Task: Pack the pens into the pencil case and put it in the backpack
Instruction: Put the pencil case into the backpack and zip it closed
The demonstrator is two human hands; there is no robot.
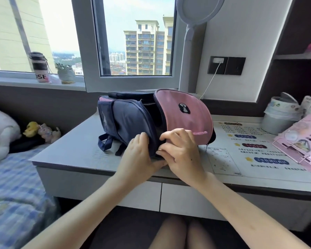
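Home bedroom, study corner. Bed (16,186) with blue checked sheet, plush toys (2,130) at its far side. Grey desk (75,146) with drawers, bearing a pink-and-navy backpack (129,119). Window (138,42) facing high-rise flats; bottle (39,67) and potted plant (66,73) on sill. Wall socket (226,65), white cable plugged in. Dark built-in shelves (298,56) at right.

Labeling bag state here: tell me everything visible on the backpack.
The backpack lies on its side on the grey desk. It has a navy fabric body and a pink front flap with a small black-and-white patch. Its main zipper is open, the inside is dark and the contents are hidden. Navy straps trail at its lower left. The left hand holds the navy edge of the opening; the right hand grips the pink edge, fingers curled.
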